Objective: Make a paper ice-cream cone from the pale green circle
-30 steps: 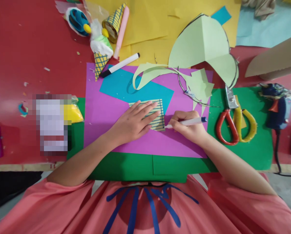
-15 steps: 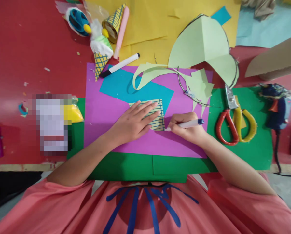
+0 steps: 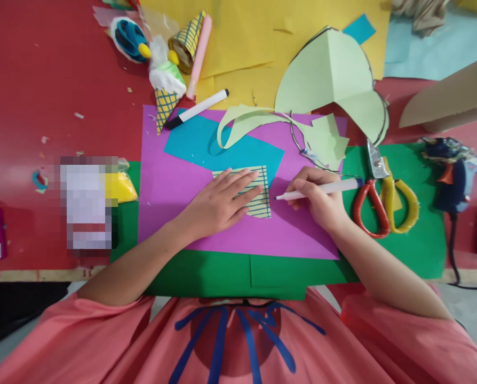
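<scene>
A pale green piece of paper (image 3: 261, 204) with dark blue lines drawn across it lies over a purple sheet (image 3: 166, 213) and the edge of a blue sheet (image 3: 190, 141). Flat on this lined piece rests my left hand (image 3: 222, 200), fingers stretched out. My right hand (image 3: 320, 200) is closed around a white marker (image 3: 338, 186), its dark tip just right of the paper's right edge and apart from it. One blue line runs down near that edge. My left palm and fingers hide the left part of the lined piece.
Scissors (image 3: 388, 200) with red and yellow handles lie right of my right hand, beyond them a glue gun (image 3: 458, 181). Green paper offcuts (image 3: 330, 138), another marker (image 3: 198, 109) and a paper ice-cream cone (image 3: 166, 101) lie behind. A yellow packet (image 3: 124, 186) is at left.
My right hand has lifted the marker off the paper's lower right corner and moved it slightly up and right. My left hand stays flat on the lined piece.
</scene>
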Motion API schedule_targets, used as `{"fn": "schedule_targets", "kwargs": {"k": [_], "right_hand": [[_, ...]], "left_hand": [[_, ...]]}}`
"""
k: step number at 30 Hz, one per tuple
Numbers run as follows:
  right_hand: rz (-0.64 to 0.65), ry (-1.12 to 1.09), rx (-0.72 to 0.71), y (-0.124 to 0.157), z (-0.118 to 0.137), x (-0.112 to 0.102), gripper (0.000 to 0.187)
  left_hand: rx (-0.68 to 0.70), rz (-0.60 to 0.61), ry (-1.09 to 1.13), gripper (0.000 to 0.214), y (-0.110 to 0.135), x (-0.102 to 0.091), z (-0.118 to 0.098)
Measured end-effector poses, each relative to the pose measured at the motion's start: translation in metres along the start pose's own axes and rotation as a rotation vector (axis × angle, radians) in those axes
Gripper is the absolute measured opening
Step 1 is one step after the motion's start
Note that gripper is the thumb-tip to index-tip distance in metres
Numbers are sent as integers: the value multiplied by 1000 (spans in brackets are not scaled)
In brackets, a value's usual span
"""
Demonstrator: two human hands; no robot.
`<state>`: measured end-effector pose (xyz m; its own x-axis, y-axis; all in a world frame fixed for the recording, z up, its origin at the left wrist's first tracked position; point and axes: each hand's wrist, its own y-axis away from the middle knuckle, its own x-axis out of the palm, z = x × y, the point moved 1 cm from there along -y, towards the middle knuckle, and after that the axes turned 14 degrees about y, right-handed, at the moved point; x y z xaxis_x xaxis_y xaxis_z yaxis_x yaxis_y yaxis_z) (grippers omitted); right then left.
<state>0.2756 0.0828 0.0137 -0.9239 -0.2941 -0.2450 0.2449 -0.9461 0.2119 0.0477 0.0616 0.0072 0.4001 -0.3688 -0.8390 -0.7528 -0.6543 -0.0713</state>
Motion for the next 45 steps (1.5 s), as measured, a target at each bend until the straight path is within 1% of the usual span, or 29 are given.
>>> {"fn": "schedule_targets", "kwargs": {"k": [3, 6, 13, 23, 38, 45], "right_hand": [[-87, 4, -46, -1, -3, 1, 17], [-118, 53, -64, -3, -4, 2, 16], [-100, 201, -111, -6, 1, 3, 14], [-99, 262, -121, -6, -1, 3, 16], [-97, 350, -123, -8, -5, 3, 18], [-101, 338, -118, -7, -6, 3, 18]], "left_hand": [[30, 6, 4, 46, 0, 2, -5], [65, 11, 3, 45, 0, 4, -10], [91, 26, 3, 44, 0, 7, -15], [53, 46, 0, 45, 0, 8, -18], [64, 40, -26, 46, 0, 9, -19], [65, 25, -29, 46, -1, 10, -18]]}}
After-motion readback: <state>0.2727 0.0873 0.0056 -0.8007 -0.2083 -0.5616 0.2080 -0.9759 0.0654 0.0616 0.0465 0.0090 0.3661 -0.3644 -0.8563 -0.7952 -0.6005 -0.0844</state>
